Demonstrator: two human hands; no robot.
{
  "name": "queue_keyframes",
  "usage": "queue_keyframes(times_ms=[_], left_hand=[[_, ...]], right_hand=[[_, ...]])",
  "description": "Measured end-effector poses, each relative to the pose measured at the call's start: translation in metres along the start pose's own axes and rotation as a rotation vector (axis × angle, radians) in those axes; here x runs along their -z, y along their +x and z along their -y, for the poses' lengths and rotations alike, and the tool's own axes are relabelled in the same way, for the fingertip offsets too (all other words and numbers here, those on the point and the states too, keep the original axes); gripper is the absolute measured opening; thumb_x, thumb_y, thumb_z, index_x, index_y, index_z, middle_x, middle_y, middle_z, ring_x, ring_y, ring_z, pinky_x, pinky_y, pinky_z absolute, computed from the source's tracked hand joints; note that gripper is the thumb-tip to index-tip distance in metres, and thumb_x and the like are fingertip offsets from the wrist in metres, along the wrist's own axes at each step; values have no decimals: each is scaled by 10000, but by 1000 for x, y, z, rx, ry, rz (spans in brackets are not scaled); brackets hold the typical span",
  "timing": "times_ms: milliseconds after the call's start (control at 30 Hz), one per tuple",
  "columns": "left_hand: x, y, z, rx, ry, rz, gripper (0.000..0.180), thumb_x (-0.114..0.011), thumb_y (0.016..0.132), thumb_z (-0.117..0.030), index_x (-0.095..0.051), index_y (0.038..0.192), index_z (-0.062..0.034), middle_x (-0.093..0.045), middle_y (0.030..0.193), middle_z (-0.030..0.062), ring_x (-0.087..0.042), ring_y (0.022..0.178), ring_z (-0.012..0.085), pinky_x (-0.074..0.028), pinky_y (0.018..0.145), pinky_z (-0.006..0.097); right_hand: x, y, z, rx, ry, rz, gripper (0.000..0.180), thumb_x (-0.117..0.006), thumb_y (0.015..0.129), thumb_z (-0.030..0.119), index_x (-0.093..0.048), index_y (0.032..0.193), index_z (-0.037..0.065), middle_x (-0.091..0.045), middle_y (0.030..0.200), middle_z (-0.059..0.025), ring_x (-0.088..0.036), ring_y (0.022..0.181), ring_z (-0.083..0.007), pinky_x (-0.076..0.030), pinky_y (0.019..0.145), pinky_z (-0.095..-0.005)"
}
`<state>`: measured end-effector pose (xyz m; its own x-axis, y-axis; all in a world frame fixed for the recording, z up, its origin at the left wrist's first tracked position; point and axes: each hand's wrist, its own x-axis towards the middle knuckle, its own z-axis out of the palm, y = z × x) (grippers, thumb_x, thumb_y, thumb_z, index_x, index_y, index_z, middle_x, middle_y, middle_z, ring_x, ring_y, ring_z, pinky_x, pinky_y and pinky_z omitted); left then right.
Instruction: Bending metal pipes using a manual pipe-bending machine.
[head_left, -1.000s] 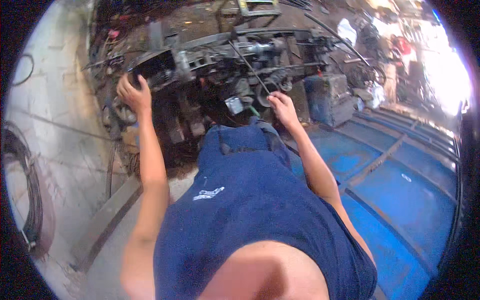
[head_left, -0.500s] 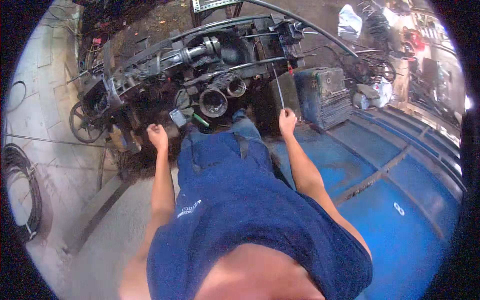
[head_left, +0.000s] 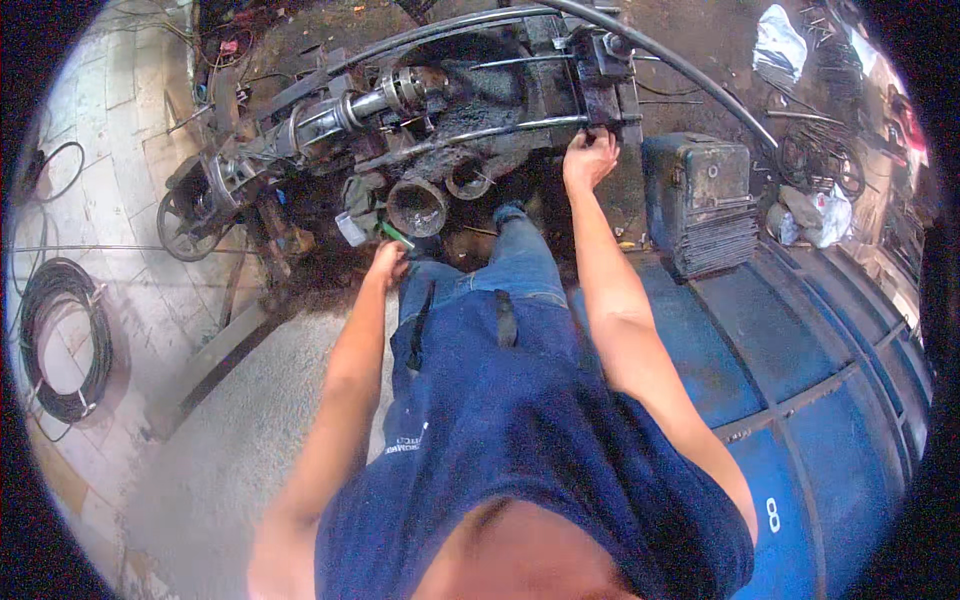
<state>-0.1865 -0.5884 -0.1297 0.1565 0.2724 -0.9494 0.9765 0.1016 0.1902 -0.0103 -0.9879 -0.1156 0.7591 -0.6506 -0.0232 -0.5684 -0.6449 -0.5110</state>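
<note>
Fingers of my left hand point(head_left: 388, 262) are hanging half-curled beside the green handle point(head_left: 397, 236) at 10 o'clock, hold unclear; my right hand point(head_left: 592, 158) is meeting the machine's point(head_left: 335, 124) dark block point(head_left: 601, 101) at 1 o'clock, grip hidden, presumably for support.

On the far side, the machine's ridged spindle point(head_left: 402, 90) is gleaming like smooth bare metal, the long rod point(head_left: 500, 129) is showing a duller metallic sheen, and the round cup point(head_left: 417, 207) is looking rough and grimy. At right, the blue panel point(head_left: 690, 325) is looking like scuffed painted metal; nearer, the navy cloth shirt point(head_left: 520, 430) is looking matt, and at left the concrete floor point(head_left: 240, 420) is showing a grainy, matt surface.
</note>
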Motion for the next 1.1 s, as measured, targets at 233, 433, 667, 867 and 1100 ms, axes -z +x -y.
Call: queue_keyframes(times_ms=[233, 433, 667, 867, 1100], left_hand=[[-10, -47, -21, -50, -455, 106, 287, -524, 767, -141, -493, 1051, -117, -532, 890, 36, -527, 834, 189, -437, 802, 386], [6, -140, -36, -334, -914, 535, 150, -500, 724, -228, -433, 740, -94, -364, 625, 17, -413, 634, 176, -382, 669, 341], [4, -143, -99, -750, -395, 126, 238, -511, 823, -274, -530, 879, -43, -458, 724, 19, -455, 656, 150, -376, 617, 300], [-9, -109, -245, -1334, 105, -295, 205, -476, 866, -116, -637, 922, -2, -593, 788, 10, -511, 718, 95, -410, 655, 246], [-39, -55, -317, -1353, 352, -350, 338, -499, 946, -294, -642, 1028, 1, -676, 894, 142, -632, 843, 227, -473, 792, 320]], right_hand=[[37, -37, -18, 62, 396, 125, 205, -636, 794, 94, -654, 978, 5, -636, 832, -98, -617, 758, -217, -495, 701, -343], [69, 36, -55, 82, 575, 3, 128, -618, 873, 83, -650, 958, -7, -651, 845, -36, -582, 782, -113, -476, 726, -267], [64, 180, 43, 189, 973, 255, 156, -619, 836, -11, -667, 984, -16, -674, 896, -78, -626, 801, -161, -501, 744, -266], [15, 220, 60, 614, 761, 556, 362, -533, 909, 227, -651, 1108, -51, -684, 1000, -95, -617, 927, -169, -476, 851, -287], [-17, 248, 56, 657, 985, 806, 283, -509, 906, 222, -657, 1034, 17, -663, 1105, -174, -605, 1080, -276, -451, 977, -388]])
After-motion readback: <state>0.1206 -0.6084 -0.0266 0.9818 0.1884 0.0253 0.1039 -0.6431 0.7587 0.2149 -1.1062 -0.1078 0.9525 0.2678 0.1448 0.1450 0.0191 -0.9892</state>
